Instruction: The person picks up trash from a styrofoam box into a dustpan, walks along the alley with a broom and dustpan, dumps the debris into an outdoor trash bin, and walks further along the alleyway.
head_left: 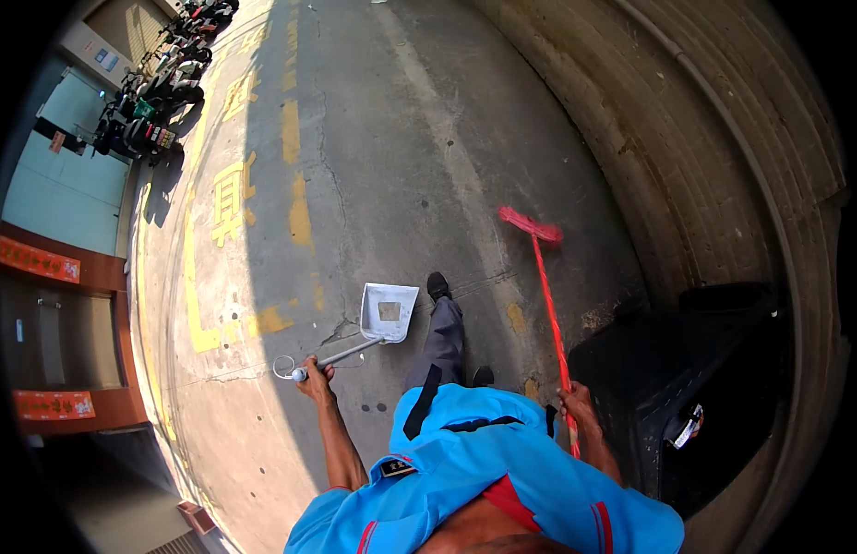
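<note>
My left hand [316, 377] is wrapped round the grey handle of a long-handled dustpan [371, 316]. The pan is pale grey with a darker square patch in its middle, and it hangs out in front of my left side. A thin wire loop [283, 367] shows by the handle's end. In my right hand [576, 403] is the red, spiral-striped stick of a broom [548, 294]. Its red bristle head points forward, over the grey pavement to the right. Whether the head touches the ground I cannot tell.
A dark, bulky object [714, 369] stands close on my right, before a tall concrete wall [705, 157]. Parked motorbikes [156, 111] line the far left. Yellow markings [227, 203] run along the pavement. Shop doorways [64, 337] open on the left. My dark shoe [437, 286] is ahead.
</note>
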`<control>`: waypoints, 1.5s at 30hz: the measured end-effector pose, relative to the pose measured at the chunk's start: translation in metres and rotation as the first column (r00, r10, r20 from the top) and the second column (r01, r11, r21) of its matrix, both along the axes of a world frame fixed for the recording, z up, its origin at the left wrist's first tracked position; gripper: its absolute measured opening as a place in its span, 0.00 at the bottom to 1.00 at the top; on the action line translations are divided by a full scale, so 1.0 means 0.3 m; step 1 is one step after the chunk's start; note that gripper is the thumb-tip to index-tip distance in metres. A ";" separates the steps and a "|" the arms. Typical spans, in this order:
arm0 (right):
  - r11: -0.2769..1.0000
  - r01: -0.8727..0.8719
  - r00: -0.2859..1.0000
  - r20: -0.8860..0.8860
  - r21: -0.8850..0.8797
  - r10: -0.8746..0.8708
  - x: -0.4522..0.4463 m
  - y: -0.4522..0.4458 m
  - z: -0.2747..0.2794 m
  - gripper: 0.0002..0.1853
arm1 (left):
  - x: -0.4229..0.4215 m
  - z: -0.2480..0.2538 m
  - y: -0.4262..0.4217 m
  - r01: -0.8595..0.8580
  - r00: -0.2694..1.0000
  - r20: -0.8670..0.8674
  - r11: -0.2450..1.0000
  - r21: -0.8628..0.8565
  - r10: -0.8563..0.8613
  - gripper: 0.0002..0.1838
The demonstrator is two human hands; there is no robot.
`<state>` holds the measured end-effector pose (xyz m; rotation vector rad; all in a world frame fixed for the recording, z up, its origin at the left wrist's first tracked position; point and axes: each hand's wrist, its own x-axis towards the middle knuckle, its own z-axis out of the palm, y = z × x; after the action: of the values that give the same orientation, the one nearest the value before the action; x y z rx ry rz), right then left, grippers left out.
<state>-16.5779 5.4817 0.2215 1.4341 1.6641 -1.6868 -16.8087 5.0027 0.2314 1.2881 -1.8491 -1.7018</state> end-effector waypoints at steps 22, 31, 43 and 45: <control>0.937 -0.324 0.944 0.107 0.127 0.312 -1.426 0.237 0.049 0.13 | -1.505 -0.166 0.297 0.069 0.996 0.049 0.992 0.102 -0.074 0.11; 0.819 -0.532 0.846 0.095 0.217 0.524 -2.257 0.531 -0.025 0.12 | -1.973 -0.155 0.442 -0.063 0.995 0.078 0.995 0.082 0.057 0.12; 0.752 -0.596 0.791 0.042 0.282 0.611 -3.105 0.736 -0.139 0.10 | -2.606 -0.117 0.620 -0.113 0.992 0.059 0.991 0.072 0.109 0.14; 0.774 -0.579 0.808 0.049 0.257 0.587 -3.216 0.745 -0.136 0.10 | -2.740 -0.084 0.667 -0.108 0.992 0.078 0.992 0.067 0.103 0.13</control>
<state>-17.5426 5.7053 0.1809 0.8314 2.1286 -1.1716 -17.6306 5.2029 0.2061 1.4689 -1.7410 -1.6993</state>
